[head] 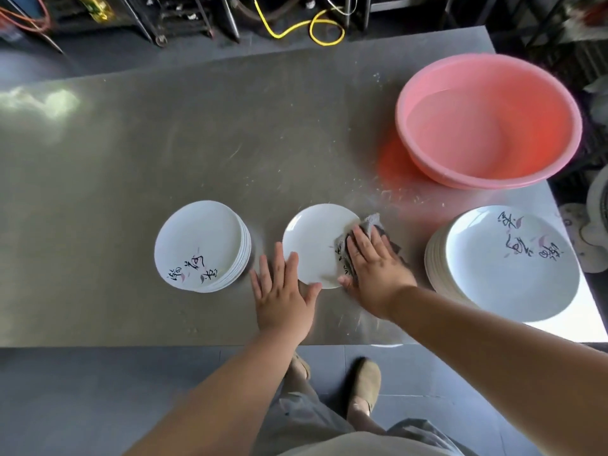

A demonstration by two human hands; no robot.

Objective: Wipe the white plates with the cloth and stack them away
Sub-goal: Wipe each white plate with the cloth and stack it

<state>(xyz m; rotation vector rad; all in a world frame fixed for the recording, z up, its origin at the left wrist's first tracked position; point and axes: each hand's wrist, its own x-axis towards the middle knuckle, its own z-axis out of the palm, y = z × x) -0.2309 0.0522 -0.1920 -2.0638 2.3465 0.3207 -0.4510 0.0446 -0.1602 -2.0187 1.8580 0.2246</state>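
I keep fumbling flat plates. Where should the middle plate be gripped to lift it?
On the middle plate, probably the near-left rim, coming from the left hand side: it lies flat on the table, and the right hand and cloth cover its right.

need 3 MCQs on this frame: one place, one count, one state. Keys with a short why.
1. Where on the table is the pink basin?
A) far right
B) between the plate piles
C) near left edge

2. How many plate stacks flank the single plate?
A) one
B) two
C) four

3. What is the right hand doing?
A) lifting a pile
B) hanging idle
C) pressing the cloth onto the single plate

Key:
1 A: it sits beyond the right stack, at the table's far right.
2 B: the left stack and the right stack, one on each side.
3 C: flat fingers hold the cloth down on the plate's right side.
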